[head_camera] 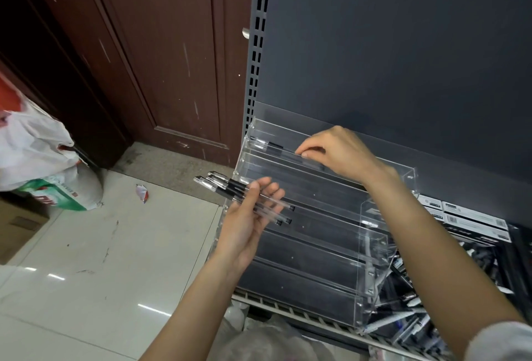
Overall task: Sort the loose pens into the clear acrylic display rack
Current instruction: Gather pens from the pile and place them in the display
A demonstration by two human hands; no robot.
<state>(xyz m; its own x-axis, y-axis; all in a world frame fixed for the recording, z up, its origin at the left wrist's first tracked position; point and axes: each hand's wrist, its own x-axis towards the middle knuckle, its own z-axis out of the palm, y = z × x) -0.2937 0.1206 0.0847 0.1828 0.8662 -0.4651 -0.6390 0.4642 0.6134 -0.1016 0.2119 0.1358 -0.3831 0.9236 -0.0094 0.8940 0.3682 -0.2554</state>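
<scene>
A clear acrylic display rack [383, 242] with stepped tiers stands on a dark metal shelf. My left hand [247, 219] holds a small bundle of clear pens with black grips and silver caps [221, 183] in front of the rack's left side. My right hand [336, 150] reaches over the top tier and pinches one clear pen [273, 146] that lies along that tier. The lower tiers look bare.
Loose pens [403, 314] are heaped on the shelf right of the rack, with white boxes [466, 216] behind them. A dark back panel [403, 43] rises behind. A brown door [172, 58], plastic bags [37, 156] and a cardboard box [20, 225] stand on the tiled floor at left.
</scene>
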